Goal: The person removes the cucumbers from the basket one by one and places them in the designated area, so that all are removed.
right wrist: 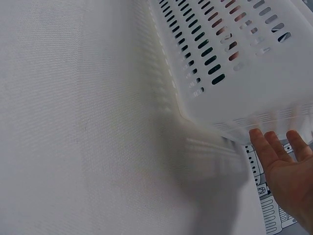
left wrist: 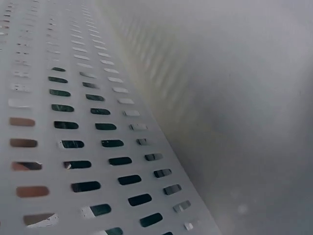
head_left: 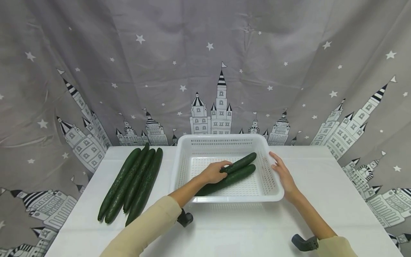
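Note:
A white slotted plastic basket (head_left: 231, 199) stands on the table, with two dark green cucumbers lying slantwise inside. My left hand (head_left: 214, 172) reaches over the front rim and grips the farther cucumber (head_left: 243, 162) near its left end. The nearer cucumber (head_left: 237, 176) lies alongside, partly covered by that hand. In the left wrist view, green shows through the slots of the basket wall (left wrist: 100, 156); the hand's grip is hidden there. Outside the basket's right side, my right hand (head_left: 284, 175) has its fingers extended against the wall. The right wrist view shows those fingertips (right wrist: 257, 134) at the basket.
Several long cucumbers (head_left: 148, 184) lie side by side left of the basket. The white tablecloth (head_left: 250, 228) spreads under everything. Behind the table hangs a grey curtain (head_left: 205, 71) printed with castles and stars.

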A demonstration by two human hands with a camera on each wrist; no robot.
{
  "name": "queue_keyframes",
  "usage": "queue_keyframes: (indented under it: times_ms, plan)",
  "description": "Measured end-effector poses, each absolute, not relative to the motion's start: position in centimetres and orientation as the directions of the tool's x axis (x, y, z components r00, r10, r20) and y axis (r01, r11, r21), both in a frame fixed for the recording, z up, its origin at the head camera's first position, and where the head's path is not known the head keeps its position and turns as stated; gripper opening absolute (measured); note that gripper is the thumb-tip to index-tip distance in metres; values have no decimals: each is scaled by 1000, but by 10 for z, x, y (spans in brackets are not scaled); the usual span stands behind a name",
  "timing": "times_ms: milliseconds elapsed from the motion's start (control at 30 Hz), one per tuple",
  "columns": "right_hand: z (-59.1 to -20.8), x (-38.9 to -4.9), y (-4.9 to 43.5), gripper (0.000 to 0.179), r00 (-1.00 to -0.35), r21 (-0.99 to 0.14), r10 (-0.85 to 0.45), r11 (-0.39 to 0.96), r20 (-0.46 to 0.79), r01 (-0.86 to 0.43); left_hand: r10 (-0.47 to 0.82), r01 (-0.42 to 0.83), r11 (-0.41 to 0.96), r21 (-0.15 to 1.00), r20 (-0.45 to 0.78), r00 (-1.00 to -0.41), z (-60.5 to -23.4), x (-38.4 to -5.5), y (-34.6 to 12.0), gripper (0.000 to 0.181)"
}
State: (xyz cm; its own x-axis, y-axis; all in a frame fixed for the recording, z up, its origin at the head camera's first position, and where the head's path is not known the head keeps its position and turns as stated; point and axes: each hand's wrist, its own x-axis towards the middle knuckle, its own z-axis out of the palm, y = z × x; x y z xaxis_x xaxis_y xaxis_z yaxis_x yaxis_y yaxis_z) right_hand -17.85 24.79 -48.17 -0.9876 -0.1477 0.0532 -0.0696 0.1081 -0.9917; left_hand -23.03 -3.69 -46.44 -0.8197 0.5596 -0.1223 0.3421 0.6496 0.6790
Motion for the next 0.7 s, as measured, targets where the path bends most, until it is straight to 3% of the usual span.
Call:
queue_keyframes:
  times_ms: [400, 700]
  plan:
    - [-479, -178, 247, 56, -988, -992, -144, 106, 51, -66, 586, 400, 681, 614, -128, -800, -470, -240, -37, 48]
    - [-479, -178, 247, 55, -986, -997, -159, 56, 46, -55, 650, 445, 641, 626, -134, -748, -468, -243, -37, 50]
